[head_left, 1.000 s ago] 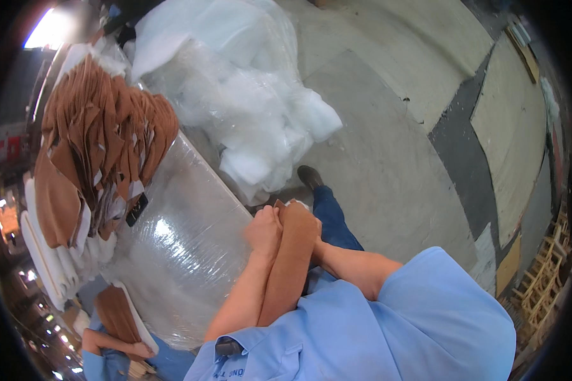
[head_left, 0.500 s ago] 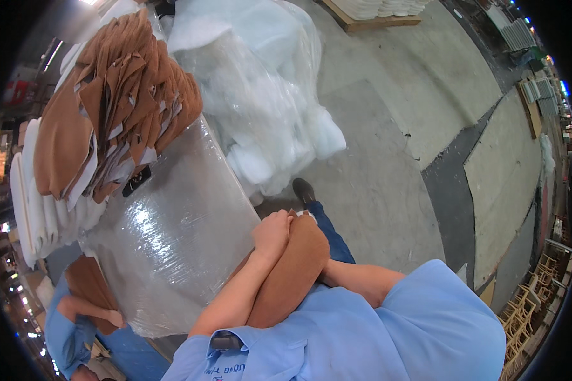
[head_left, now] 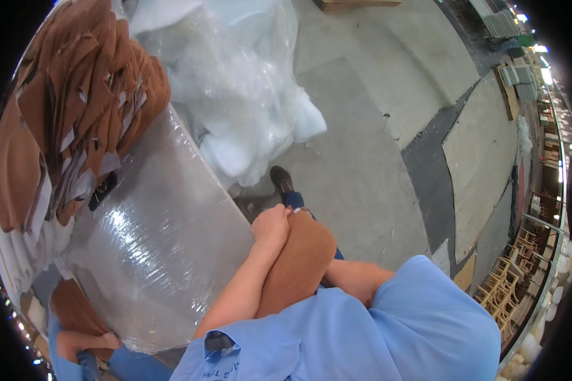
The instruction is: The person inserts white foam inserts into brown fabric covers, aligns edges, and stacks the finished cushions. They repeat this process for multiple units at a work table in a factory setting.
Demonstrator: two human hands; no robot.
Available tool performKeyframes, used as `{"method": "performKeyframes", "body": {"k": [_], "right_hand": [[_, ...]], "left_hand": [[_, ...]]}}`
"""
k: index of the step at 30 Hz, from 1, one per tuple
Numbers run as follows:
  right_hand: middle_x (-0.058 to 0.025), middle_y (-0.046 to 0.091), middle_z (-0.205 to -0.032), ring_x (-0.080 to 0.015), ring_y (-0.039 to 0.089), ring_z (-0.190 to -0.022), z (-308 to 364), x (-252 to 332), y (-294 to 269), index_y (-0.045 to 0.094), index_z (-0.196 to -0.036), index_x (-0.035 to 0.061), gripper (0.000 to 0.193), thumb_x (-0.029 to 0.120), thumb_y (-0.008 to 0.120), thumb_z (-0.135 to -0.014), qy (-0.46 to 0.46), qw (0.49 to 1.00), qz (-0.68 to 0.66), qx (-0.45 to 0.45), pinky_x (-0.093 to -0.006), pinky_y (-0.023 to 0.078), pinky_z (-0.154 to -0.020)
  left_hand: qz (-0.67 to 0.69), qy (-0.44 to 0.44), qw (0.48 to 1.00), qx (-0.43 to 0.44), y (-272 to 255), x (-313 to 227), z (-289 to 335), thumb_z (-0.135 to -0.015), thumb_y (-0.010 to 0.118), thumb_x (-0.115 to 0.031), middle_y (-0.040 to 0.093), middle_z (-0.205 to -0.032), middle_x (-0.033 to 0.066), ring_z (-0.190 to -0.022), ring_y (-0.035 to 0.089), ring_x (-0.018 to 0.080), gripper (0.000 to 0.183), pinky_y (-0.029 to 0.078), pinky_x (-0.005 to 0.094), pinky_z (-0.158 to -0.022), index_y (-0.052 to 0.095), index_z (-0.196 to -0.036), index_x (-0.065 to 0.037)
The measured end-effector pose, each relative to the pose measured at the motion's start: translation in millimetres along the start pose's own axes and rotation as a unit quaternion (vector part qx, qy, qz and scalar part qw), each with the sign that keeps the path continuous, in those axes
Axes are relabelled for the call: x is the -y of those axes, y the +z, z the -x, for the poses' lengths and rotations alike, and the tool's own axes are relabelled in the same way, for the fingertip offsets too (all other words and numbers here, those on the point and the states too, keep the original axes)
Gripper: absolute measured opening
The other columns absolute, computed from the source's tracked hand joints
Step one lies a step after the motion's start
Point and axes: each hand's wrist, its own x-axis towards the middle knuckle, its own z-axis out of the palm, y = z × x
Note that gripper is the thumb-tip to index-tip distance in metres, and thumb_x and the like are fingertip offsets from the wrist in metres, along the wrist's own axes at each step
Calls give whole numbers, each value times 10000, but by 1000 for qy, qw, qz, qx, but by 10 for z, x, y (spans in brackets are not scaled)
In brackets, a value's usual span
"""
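Observation:
A brown fabric cover with a rounded outline lies against my front, slanting up and away from my shirt. My left hand is closed on its far edge, where a bit of white shows by the fingertips. My right forearm passes behind the cover from the right, so the cover hides my right hand and its fingers.
A table in shiny clear film stands at my left, bearing a tall pile of brown covers. Beyond lies a plastic-wrapped white bundle. At lower left a co-worker's hand holds another brown piece. Wooden frames stand right.
The view has shifted, so the pile, table and bundle appear farther left. My left hand stays closed on the cover's edge, and the right hand stays hidden.

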Motion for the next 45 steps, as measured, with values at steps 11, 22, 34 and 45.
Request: {"method": "performKeyframes", "body": {"k": [11, 22, 34, 45], "right_hand": [[-7, 718, -970, -80, 610, -794, 67, 715, -431, 744, -1205, 73, 292, 311, 645, -1067, -205, 978, 24, -22, -281, 509, -688], [-30, 730, -948, -102, 631, -827, 171, 1609, -293, 754, -1080, 19, 196, 195, 759, -994, -129, 957, 153, 211, -275, 515, -734], [8, 655, -978, -113, 606, -869, 141, 1471, -372, 682, -973, 40, 160, 189, 727, -1010, -327, 886, 251, 212, -291, 503, -747], [27, 644, -843, -65, 568, -751, -63, 1557, -355, 677, -993, 51, 178, 220, 686, -1049, -142, 926, 200, 289, -267, 479, -654]], "left_hand": [[93, 34, 994, -52, -48, 124, 110, -1043, 602, -355, 711, -958, 233, -917, 681, 445, 327, 517, 509, -791, 680, -1000, -40], [266, -70, 961, -15, -8, 76, 226, -1047, 676, -346, 646, -848, 48, -801, 570, 150, 346, 473, 332, -728, 639, -945, -18], [324, -38, 945, 4, -77, 57, 243, -1034, 703, -274, 509, -755, -54, -729, 442, 64, 311, 390, 274, -637, 589, -861, -42], [400, -71, 912, 57, -38, 72, 221, -1079, 644, -263, 537, -764, -71, -732, 461, 50, 286, 397, 258, -647, 635, -896, -43]]}}
